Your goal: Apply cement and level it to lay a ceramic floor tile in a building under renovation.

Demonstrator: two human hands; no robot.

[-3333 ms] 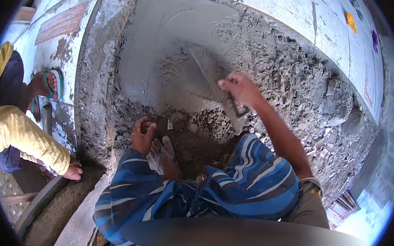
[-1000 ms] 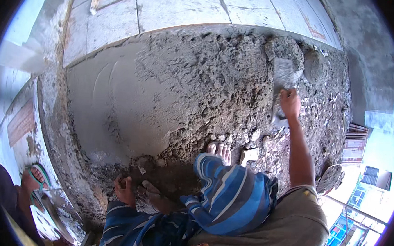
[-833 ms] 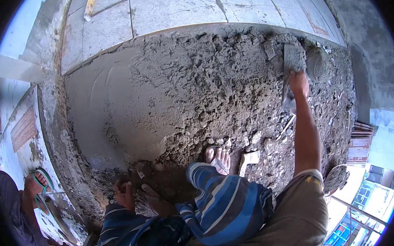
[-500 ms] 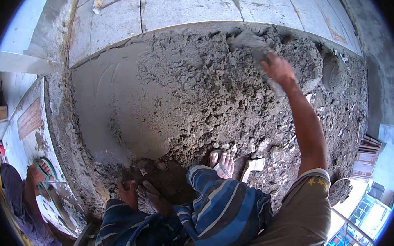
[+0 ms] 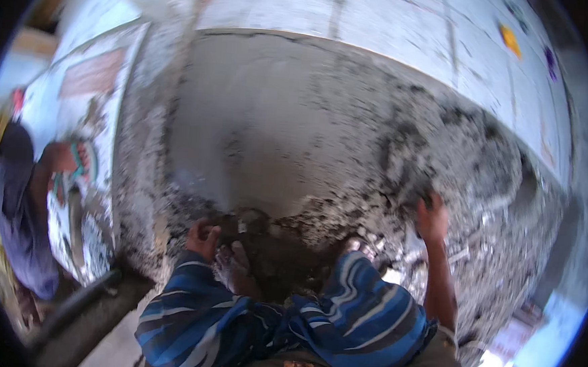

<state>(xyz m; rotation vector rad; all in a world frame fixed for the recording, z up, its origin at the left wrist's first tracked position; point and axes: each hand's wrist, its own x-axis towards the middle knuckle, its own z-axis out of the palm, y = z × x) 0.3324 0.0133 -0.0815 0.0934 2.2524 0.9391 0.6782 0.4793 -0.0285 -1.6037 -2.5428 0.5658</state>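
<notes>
My right hand [image 5: 432,219] is closed on a grey trowel, its blade [image 5: 415,187] blurred by motion and low over the rough wet mortar [image 5: 405,133]. To the left, a smoothed stretch of mortar [image 5: 245,100] runs up to the tiles. My left hand [image 5: 203,238] hangs beside my left foot [image 5: 234,264], past the knee of my blue striped garment [image 5: 199,299]. Its fingers are loosely bent and apart, with nothing visible in them. Dark soil [image 5: 276,250] lies between my feet.
Pale tiles [image 5: 391,21] border the mortar at the far side, with a yellow object [image 5: 510,40] on them. Another person's leg and green sandal [image 5: 83,160] are at the left. A dark pipe-like bar [image 5: 78,305] lies lower left; rubble [image 5: 478,262] covers the right.
My right hand and the trowel have come down from the far edge of the mortar toward me. The view has turned, so the mortar and tiles appear shifted right.
</notes>
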